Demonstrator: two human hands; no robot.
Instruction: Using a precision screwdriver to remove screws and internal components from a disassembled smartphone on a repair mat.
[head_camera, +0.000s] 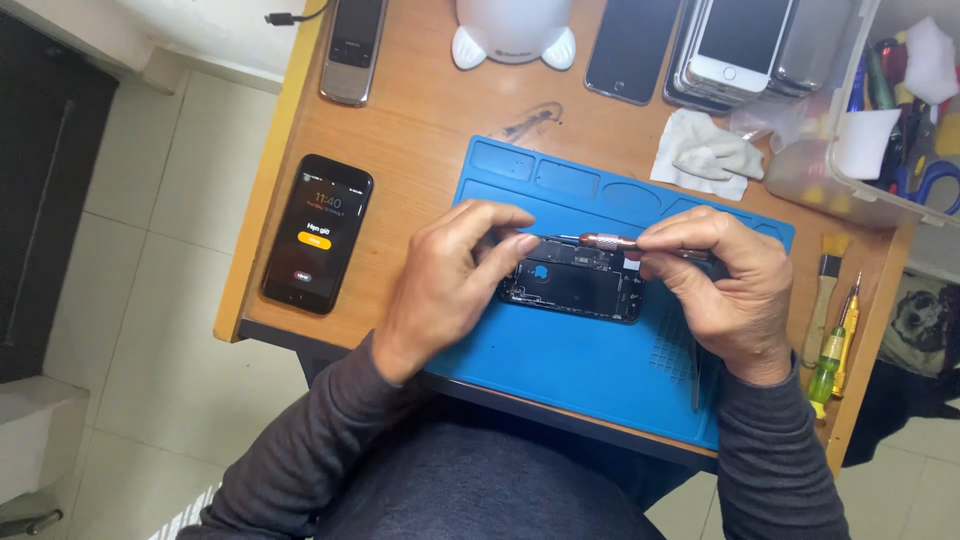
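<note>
An opened black phone (575, 288) with its inner parts bare lies on a blue work mat (560, 360). A copper-coloured precision screwdriver (608, 241) is held level above the phone's top edge. My right hand (728, 290) grips its handle end. My left hand (450, 280) pinches the thin tip end with thumb and forefinger, just over the phone's upper left corner.
A lit black phone (317, 232) lies left on the wooden table (420, 110). Several phones (720, 45), a white round device (514, 32), a white cloth (708, 153), a clear tool box (885, 110), a brush (826, 290) and a green screwdriver (832, 355) surround the mat.
</note>
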